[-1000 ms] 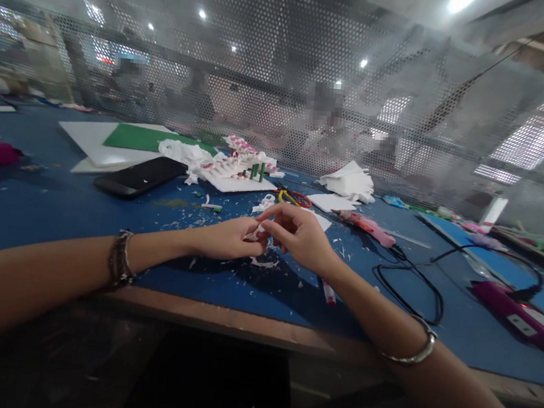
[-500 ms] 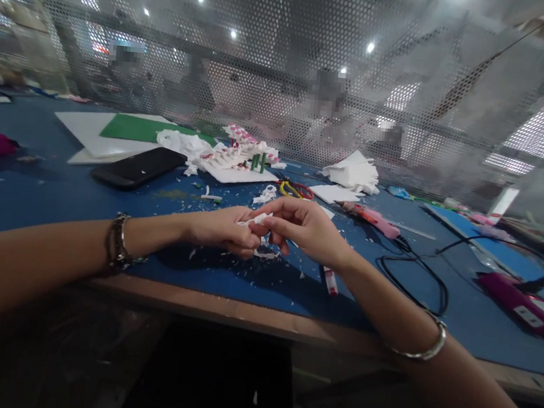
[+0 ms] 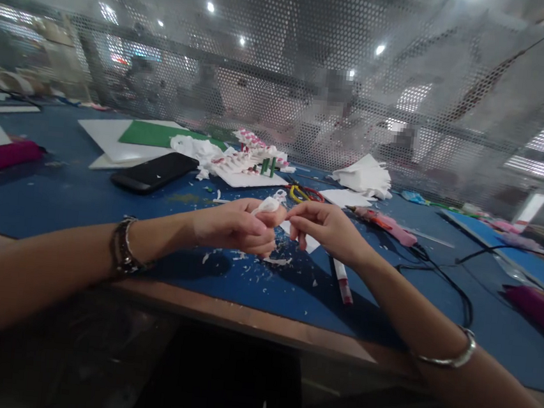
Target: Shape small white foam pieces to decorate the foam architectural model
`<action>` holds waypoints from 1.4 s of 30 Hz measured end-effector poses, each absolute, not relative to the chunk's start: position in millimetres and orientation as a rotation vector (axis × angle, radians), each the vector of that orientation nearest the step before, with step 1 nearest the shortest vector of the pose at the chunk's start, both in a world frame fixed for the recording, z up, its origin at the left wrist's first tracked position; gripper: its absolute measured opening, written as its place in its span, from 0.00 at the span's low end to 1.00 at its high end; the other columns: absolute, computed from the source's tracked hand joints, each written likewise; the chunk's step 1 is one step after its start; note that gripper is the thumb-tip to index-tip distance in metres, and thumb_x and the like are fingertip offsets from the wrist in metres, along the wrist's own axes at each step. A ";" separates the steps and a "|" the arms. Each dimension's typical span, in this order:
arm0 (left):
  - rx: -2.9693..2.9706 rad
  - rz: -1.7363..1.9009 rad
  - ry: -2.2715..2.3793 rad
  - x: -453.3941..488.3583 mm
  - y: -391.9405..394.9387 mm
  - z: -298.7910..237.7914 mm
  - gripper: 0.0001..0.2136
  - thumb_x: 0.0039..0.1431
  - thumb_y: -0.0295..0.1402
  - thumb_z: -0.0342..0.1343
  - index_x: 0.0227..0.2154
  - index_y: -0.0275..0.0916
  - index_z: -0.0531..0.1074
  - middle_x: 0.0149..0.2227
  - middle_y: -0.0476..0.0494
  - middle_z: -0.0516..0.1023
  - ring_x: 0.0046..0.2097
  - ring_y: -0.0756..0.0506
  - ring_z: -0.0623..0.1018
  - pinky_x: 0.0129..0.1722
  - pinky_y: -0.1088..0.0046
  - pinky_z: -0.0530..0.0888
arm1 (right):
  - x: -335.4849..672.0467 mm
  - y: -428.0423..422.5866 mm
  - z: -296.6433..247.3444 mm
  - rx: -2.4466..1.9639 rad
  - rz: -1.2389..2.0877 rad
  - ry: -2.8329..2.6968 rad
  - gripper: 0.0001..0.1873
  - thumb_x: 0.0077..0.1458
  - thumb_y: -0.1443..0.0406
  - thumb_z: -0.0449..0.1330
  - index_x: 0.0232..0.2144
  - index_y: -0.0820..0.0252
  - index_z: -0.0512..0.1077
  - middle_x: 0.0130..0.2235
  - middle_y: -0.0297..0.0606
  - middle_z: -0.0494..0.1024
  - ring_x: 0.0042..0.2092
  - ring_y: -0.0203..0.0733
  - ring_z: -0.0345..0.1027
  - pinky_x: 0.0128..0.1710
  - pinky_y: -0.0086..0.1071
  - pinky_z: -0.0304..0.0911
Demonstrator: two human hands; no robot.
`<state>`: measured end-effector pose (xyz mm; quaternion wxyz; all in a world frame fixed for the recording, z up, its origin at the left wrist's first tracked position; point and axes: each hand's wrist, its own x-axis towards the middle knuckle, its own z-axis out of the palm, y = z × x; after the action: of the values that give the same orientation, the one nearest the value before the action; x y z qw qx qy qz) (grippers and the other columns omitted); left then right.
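My left hand (image 3: pixel 238 225) is closed, with a small crumpled white piece (image 3: pixel 266 206) pinched between thumb and bent forefinger. Whether the piece is paper or thin foam I cannot tell. Just to the right, my right hand (image 3: pixel 330 230) has its thumb and fingertips pressed together, the tips close beside the left knuckles. Anything between those fingertips is too small to make out. White scraps (image 3: pixel 278 261) lie scattered on the blue tabletop (image 3: pixel 245 285) below both hands. A slim white stick with a reddish end (image 3: pixel 342 282) lies under my right wrist.
Behind the hands are a white-and-pink model (image 3: pixel 252 157), scissors (image 3: pixel 305 194), and white sheets (image 3: pixel 364 174). A black phone (image 3: pixel 156 172) lies left, a corded pink glue gun (image 3: pixel 388 227) right. Purple devices (image 3: pixel 7 158) sit at both sides. A perforated screen (image 3: pixel 275 69) stands behind.
My right hand has drawn away to the right from the white piece, which stays in my left hand. The view has shifted slightly, so the table things appear farther right.
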<state>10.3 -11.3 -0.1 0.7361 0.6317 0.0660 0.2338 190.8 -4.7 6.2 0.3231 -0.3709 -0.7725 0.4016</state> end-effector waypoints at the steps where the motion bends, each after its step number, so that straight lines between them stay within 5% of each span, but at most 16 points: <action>1: 1.402 0.534 0.139 10.0 -13.3 1.8 0.19 0.40 0.40 0.58 0.16 0.40 0.51 0.08 0.61 0.47 0.14 0.56 0.50 0.21 0.74 0.53 | 190.1 -4.0 6.1 -1.007 1.032 -2.017 0.04 0.50 0.69 0.53 0.25 0.64 0.66 0.19 0.28 0.70 0.17 0.25 0.62 0.18 0.21 0.58; 5: 1.451 0.596 0.163 7.1 -20.0 8.9 0.23 0.42 0.55 0.50 0.15 0.40 0.50 0.07 0.60 0.45 0.13 0.55 0.50 0.20 0.73 0.55 | 186.8 -4.9 4.7 -1.039 1.079 -2.001 0.08 0.51 0.65 0.52 0.23 0.63 0.66 0.17 0.28 0.70 0.15 0.25 0.62 0.15 0.21 0.56; 9: 1.452 0.648 0.247 2.7 -22.2 14.4 0.23 0.51 0.55 0.35 0.15 0.40 0.49 0.07 0.58 0.46 0.13 0.54 0.52 0.21 0.72 0.57 | 184.8 -8.2 1.9 -1.007 1.190 -2.003 0.12 0.51 0.60 0.52 0.21 0.61 0.62 0.12 0.24 0.65 0.10 0.24 0.53 0.08 0.19 0.47; 17: 1.425 0.629 0.086 1.0 -20.3 14.4 0.18 0.47 0.48 0.47 0.16 0.39 0.51 0.10 0.57 0.48 0.15 0.54 0.53 0.22 0.73 0.56 | 185.5 -6.9 0.1 -1.025 0.988 -2.008 0.22 0.51 0.55 0.49 0.11 0.59 0.56 0.09 0.27 0.60 0.11 0.25 0.51 0.11 0.22 0.50; 25: 1.394 0.607 0.052 6.4 -16.6 9.2 0.13 0.46 0.41 0.49 0.18 0.39 0.53 0.12 0.57 0.50 0.17 0.55 0.53 0.20 0.74 0.53 | 183.1 -10.1 3.8 -0.973 1.068 -1.975 0.10 0.51 0.62 0.51 0.22 0.60 0.63 0.17 0.27 0.68 0.15 0.26 0.59 0.15 0.22 0.55; 32: 1.560 0.856 0.529 19.2 -7.7 -6.9 0.05 0.52 0.30 0.43 0.25 0.39 0.51 0.19 0.57 0.56 0.18 0.56 0.56 0.19 0.77 0.54 | 182.2 -16.9 4.4 -1.093 0.915 -1.974 0.18 0.44 0.59 0.58 0.13 0.59 0.55 0.12 0.27 0.64 0.14 0.26 0.55 0.14 0.23 0.52; 38: 2.021 0.989 1.036 23.9 -7.8 -14.6 0.08 0.51 0.34 0.46 0.25 0.39 0.52 0.23 0.53 0.55 0.25 0.53 0.59 0.24 0.75 0.59 | 173.1 -15.1 -1.4 -0.863 0.944 -1.873 0.12 0.47 0.58 0.53 0.30 0.60 0.61 0.25 0.30 0.66 0.24 0.29 0.62 0.24 0.27 0.61; 42: 2.108 0.844 1.084 29.5 -11.8 -16.6 0.08 0.50 0.36 0.46 0.27 0.38 0.53 0.25 0.52 0.59 0.27 0.51 0.62 0.24 0.74 0.60 | 165.2 -16.3 -7.6 -0.953 0.786 -1.870 0.10 0.45 0.62 0.56 0.28 0.59 0.59 0.26 0.30 0.65 0.28 0.31 0.62 0.25 0.25 0.59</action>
<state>29.5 -11.8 -16.6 0.3076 0.7971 0.4101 0.3192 165.2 -16.3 -7.6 0.4351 -0.3828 -0.7513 0.3159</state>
